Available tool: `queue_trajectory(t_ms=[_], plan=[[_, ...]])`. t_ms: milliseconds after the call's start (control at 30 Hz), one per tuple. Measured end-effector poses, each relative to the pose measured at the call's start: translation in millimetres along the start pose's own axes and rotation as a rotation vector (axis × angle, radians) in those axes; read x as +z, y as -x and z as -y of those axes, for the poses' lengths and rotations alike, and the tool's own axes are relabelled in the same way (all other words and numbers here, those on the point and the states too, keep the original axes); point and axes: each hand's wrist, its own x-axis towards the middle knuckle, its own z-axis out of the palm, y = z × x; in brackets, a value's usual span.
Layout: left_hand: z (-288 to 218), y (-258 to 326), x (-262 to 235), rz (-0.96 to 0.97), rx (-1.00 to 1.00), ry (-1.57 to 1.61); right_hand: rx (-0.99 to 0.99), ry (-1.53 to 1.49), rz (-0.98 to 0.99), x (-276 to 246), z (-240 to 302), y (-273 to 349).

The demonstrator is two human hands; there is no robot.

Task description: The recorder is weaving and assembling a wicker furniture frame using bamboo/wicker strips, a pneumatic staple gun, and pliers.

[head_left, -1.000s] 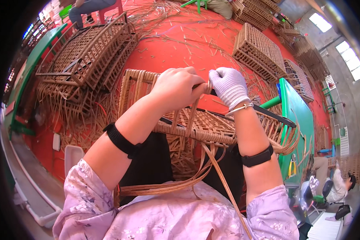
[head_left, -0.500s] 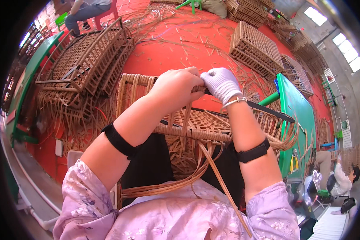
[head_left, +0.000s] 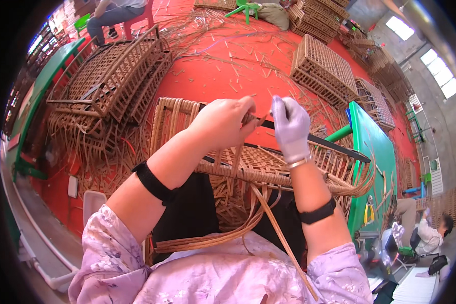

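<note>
A half-woven brown basket [head_left: 261, 161] lies across my lap, with a black bar [head_left: 334, 146] along its far rim. My left hand [head_left: 223, 122], bare, is closed at that rim; its thumb and fingers pinch a brown weaving strip [head_left: 261, 120] whose end pokes out to the right. Apart from it, to the right and above the rim, my right hand [head_left: 293, 124] wears a pale lilac glove. Its thumb and forefinger are pressed together, and a thin sliver seems to stand at their tips, too small to name. Long loose strips [head_left: 207, 244] bend from the basket over my lap.
Stacked woven baskets [head_left: 111, 76] stand at the left, more baskets [head_left: 324, 66] at the far right. A green board [head_left: 375, 162] rises beside the basket's right end. Strip scraps litter the red floor [head_left: 213, 76]. One person [head_left: 119, 17] sits far left, another [head_left: 430, 235] at the right.
My right hand has come away from my left and moved a little right, its fingers now pointing up. My left hand stays at the rim, with the strip's end now showing.
</note>
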Motion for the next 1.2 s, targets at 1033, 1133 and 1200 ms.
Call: queue_trajectory(t_ms=[1033, 1133, 1200], plan=[[8.3, 20.7, 6.7, -0.211, 0.148, -0.059, -0.118, 0.033, 0.100, -7.6, 15.1, 60.9], [1.6, 32.7, 6.8, -0.208, 0.093, -0.037, 0.096, -0.114, 0.111, -8.8, 12.5, 78.2], [-3.7, 37.5, 14.5, -0.218, 0.036, -0.211, 0.103, -0.133, 0.111, -8.5, 11.5, 79.4]])
